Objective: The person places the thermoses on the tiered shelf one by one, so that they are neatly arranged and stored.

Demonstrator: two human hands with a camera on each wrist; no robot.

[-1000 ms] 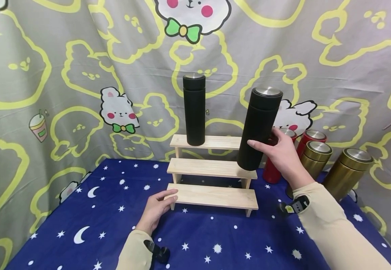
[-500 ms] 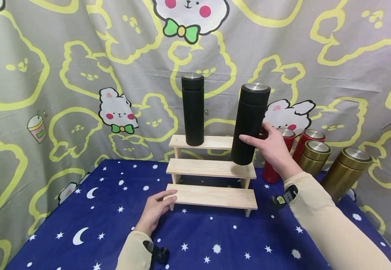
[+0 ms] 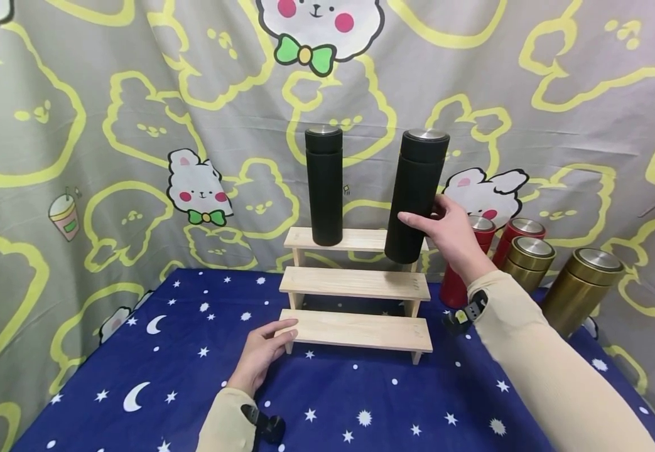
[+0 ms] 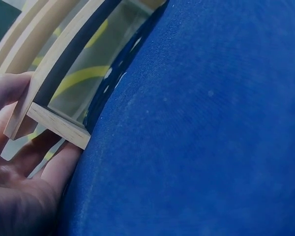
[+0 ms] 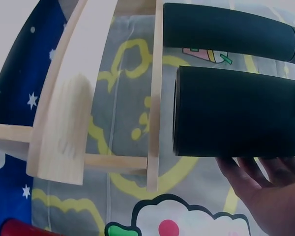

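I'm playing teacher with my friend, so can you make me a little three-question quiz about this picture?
1. Which hand holds a black bottle?
2. True or false: the other black bottle stands on the bottom shelf.
3. What do the left hand's fingers touch? A) a red bottle B) the wooden stand C) a gold bottle

Key:
1. The right hand.
2. False: the other black bottle stands on the top shelf.
3. B

Head view forward and down, wrist views close, shelf (image 3: 355,283) in all
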